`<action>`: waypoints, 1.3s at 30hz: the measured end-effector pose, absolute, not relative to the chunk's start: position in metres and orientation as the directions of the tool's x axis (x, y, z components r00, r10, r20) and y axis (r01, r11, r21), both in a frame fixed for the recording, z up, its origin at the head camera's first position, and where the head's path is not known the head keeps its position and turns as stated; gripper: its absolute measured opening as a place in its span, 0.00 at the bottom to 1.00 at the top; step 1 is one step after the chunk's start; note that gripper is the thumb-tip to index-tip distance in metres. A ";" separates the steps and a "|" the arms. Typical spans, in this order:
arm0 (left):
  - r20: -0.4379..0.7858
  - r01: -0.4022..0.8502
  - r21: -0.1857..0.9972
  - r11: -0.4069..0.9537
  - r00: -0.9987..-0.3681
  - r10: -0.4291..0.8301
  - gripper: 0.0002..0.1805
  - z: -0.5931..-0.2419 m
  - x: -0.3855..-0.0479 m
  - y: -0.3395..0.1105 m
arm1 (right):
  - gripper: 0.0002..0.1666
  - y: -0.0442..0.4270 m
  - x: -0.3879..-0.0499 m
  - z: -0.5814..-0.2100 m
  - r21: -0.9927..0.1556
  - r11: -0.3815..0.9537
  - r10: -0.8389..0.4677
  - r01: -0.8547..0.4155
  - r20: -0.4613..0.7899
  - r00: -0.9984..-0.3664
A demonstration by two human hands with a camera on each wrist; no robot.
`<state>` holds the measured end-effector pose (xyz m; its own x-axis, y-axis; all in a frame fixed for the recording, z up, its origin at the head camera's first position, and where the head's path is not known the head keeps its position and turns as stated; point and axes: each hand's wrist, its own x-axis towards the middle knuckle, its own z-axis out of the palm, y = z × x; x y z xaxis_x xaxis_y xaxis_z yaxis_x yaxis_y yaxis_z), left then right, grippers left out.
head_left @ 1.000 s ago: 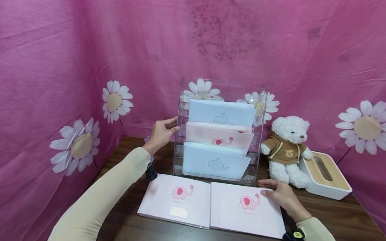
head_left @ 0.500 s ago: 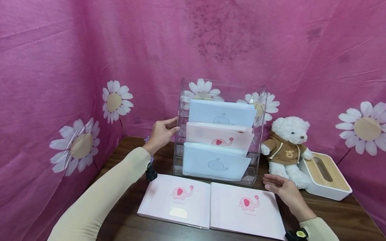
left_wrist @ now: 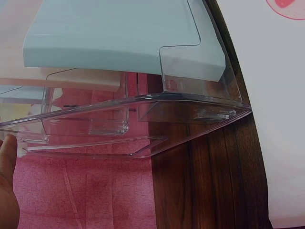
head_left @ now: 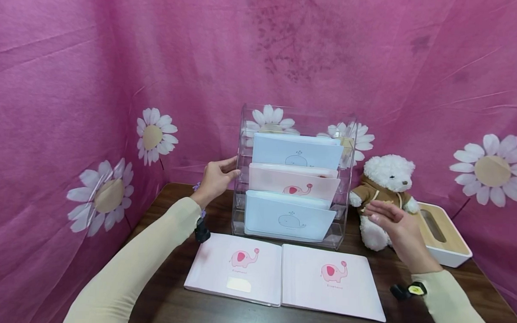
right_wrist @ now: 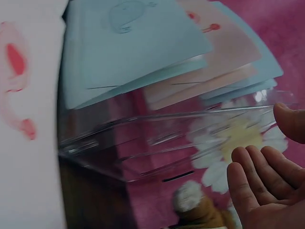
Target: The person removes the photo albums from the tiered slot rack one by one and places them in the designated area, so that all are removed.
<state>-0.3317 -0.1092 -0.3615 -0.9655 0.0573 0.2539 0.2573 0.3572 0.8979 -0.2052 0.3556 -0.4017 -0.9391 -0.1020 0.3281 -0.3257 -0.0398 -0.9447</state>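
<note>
My left hand (head_left: pixel 217 179) holds the left side of a clear acrylic rack (head_left: pixel 341 231), thumb near the side panel; its other fingertips are partly hidden. Tiers of the rack bear a blue whale booklet (head_left: pixel 290 222) in front, a pink elephant booklet (head_left: pixel 294 181) in the middle and blue whale booklets (head_left: pixel 297 151) higher up. Before the rack, two pink elephant booklets lie side by side, one left (head_left: pixel 212 264) and one right (head_left: pixel 335 297). My right hand (head_left: pixel 403 233) is raised with extended fingers, holding nothing, in front of the teddy bear (head_left: pixel 388 173).
Right of the rack sits the white bear in a brown hoodie, partly covered by my right hand. Beside it stands a white tissue box (head_left: pixel 448 230) with a wooden lid. A pink daisy-print cloth (head_left: pixel 193 59) hangs behind and beside the wooden table (head_left: pixel 164 301).
My right hand has left the right-hand elephant booklet and moved up and to the right, in front of the bear. My left hand and the rack have stayed put.
</note>
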 end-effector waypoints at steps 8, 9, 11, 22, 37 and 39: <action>0.256 0.263 0.897 0.355 -0.964 0.068 0.27 -0.361 -0.330 -0.110 | 0.24 0.352 -0.211 -0.361 -0.882 -0.215 -0.121 -0.418 0.449 -0.885; 0.255 0.263 0.898 0.354 -0.964 0.068 0.28 -0.361 -0.330 -0.110 | 0.24 0.352 -0.212 -0.357 -0.879 -0.225 -0.116 -0.420 0.452 -0.885; 0.254 0.262 0.898 0.352 -0.965 0.068 0.28 -0.360 -0.331 -0.109 | 0.24 0.351 -0.214 -0.349 -0.873 -0.239 -0.103 -0.425 0.458 -0.883; 0.230 0.238 0.907 0.347 -0.971 0.065 0.28 -0.360 -0.331 -0.108 | 0.23 0.338 -0.235 -0.302 -0.799 -0.365 -0.054 -0.477 0.530 -0.847; 0.243 0.250 0.900 0.356 -0.968 0.066 0.28 -0.362 -0.331 -0.110 | 0.20 0.298 -0.282 -0.239 -0.774 -0.367 -0.001 -0.516 0.555 -0.832; 0.248 0.254 0.897 0.362 -0.967 0.066 0.28 -0.361 -0.332 -0.109 | 0.19 0.292 -0.288 -0.235 -0.783 -0.350 -0.012 -0.515 0.553 -0.833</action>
<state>-0.3315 -0.1094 -0.3614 -0.9666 0.0660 0.2475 0.2544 0.3619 0.8968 -0.2879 0.2920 -0.2349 -0.8328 -0.0124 0.5534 -0.5147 -0.3504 -0.7825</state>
